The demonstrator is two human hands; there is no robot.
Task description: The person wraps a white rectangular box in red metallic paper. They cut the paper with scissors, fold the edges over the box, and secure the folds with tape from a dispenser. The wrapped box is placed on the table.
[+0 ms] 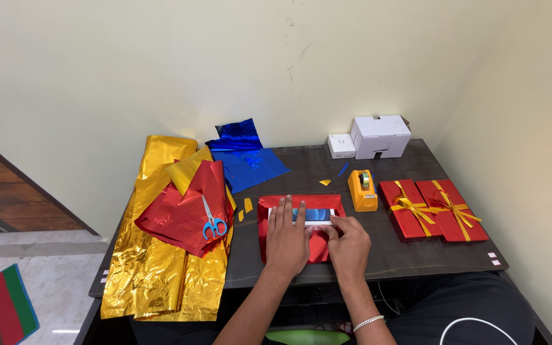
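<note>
A flat box partly wrapped in shiny red foil paper [273,206] lies near the table's front edge, with a strip of its white and blue top still showing. My left hand [287,239] lies flat on the red paper, fingers spread and pressing down. My right hand [348,243] rests beside it on the right, fingertips pinching the paper's edge against the box. An orange tape dispenser [362,190] stands just right of the box.
Gold [154,275], red [183,214] and blue foil sheets [247,160] are piled at the left, with blue-handled scissors [212,223] on the red. Two red gifts with gold ribbons [432,209] lie at the right. Two white boxes [378,135] stand by the wall.
</note>
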